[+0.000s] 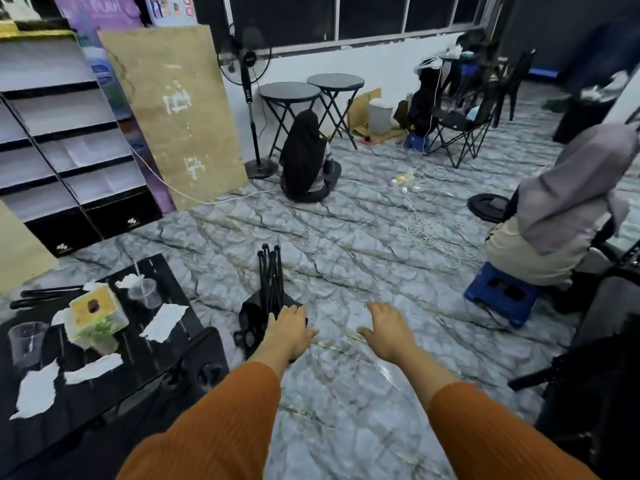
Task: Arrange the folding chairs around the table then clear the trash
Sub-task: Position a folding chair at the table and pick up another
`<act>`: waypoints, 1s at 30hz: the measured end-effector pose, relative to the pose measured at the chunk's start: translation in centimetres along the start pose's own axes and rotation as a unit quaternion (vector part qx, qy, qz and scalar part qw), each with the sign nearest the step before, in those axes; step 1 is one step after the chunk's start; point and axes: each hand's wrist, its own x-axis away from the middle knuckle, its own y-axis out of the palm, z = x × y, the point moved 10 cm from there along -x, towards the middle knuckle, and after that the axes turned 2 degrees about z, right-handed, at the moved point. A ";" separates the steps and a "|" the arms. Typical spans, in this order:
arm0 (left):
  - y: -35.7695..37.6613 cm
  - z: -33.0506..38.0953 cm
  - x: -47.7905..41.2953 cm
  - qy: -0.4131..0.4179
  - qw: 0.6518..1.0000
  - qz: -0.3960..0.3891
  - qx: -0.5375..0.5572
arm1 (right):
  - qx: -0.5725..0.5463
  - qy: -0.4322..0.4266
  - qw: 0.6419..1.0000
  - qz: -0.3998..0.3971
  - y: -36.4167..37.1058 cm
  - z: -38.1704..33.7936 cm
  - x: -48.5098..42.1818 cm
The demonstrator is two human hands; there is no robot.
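Observation:
A folded black folding chair lies on the marble-patterned floor ahead of me, legs pointing away. My left hand rests over its near fabric end, fingers apart; a grip is not visible. My right hand hovers open over bare floor to the right of the chair. At the lower left stands a low black table carrying torn white paper scraps, two clear plastic cups, and a yellow-topped tissue box. An unfolded black chair stands against the table's right side.
One person sits on the floor by two round black tables and a standing fan. Another person sits on a blue stool at the right. White cables lie tangled on the floor. Shelves line the left wall.

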 end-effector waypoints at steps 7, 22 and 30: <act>-3.6 2.3 -10.4 -0.022 1.000 0.008 0.008 | 0.003 -0.020 1.000 -0.001 -3.6 3.1 -10.4; -18.4 0.1 -37.2 -0.075 0.995 0.056 0.018 | 0.022 -0.081 0.996 0.004 -14.0 0.2 -40.9; -25.8 -4.0 -47.4 -0.146 0.984 0.098 0.013 | 0.029 -0.160 0.987 0.011 -19.1 -5.7 -55.4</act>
